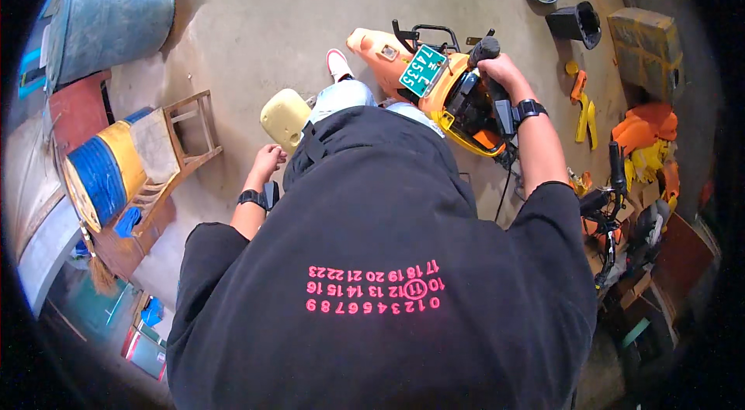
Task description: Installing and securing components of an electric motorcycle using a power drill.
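My right hand [503, 72] is wrapped round a black handlebar grip [485, 51] of an orange-and-yellow scooter [380, 53]. The scooter stands at my right front, with a green number plate [424, 70] on its body and a black metal rack [437, 31] behind it. Part of its front is uncovered, showing dark inner parts and cables. On the left, my left hand [268, 159] hangs beside my hip, its fingers loosely curled and nothing visible in them. Near it on the floor is a pale yellow plastic container [285, 119], partly hidden by my leg.
A large blue barrel [112, 31] lies at the far left. Nearer stands a wooden chair [190, 131] beside a blue-and-yellow drum [101, 173]. To the right are a taped cardboard box [646, 49], a black bin-like part [576, 24], loose orange and yellow panels [648, 134], and another handlebar [616, 169].
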Demonstrator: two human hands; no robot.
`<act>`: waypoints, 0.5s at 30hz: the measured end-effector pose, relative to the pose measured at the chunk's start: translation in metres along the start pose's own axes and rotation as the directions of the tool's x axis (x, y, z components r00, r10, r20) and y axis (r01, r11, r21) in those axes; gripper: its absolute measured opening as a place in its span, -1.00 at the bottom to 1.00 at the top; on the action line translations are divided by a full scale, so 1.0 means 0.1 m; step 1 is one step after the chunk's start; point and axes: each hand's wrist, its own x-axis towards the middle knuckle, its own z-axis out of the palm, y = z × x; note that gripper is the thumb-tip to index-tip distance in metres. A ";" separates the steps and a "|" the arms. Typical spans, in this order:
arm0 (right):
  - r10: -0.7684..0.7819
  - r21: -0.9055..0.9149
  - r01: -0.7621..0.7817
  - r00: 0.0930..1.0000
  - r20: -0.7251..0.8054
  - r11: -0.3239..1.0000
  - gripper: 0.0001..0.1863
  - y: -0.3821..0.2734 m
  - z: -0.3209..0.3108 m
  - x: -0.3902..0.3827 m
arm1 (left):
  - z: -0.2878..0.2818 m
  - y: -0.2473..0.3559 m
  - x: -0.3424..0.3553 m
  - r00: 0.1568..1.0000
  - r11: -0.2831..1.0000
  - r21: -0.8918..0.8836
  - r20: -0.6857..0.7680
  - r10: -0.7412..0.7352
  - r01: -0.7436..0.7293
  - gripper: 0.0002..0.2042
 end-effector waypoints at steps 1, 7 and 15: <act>-0.018 -0.019 0.018 1.000 0.016 1.000 -0.79 -0.04 -0.01 -0.01 | 0.00 0.02 -0.03 1.000 1.000 -0.007 -0.009 -0.007 0.007 -0.70; -0.014 0.096 0.011 1.000 0.024 0.995 -0.80 0.02 -0.01 0.01 | -0.01 0.05 -0.03 1.000 1.000 0.007 -0.014 -0.009 0.009 -0.69; 0.009 0.289 -0.017 0.999 0.031 0.957 -0.89 0.21 -0.03 -0.18 | 0.00 0.02 0.01 1.000 1.000 0.002 -0.018 0.008 -0.008 -0.70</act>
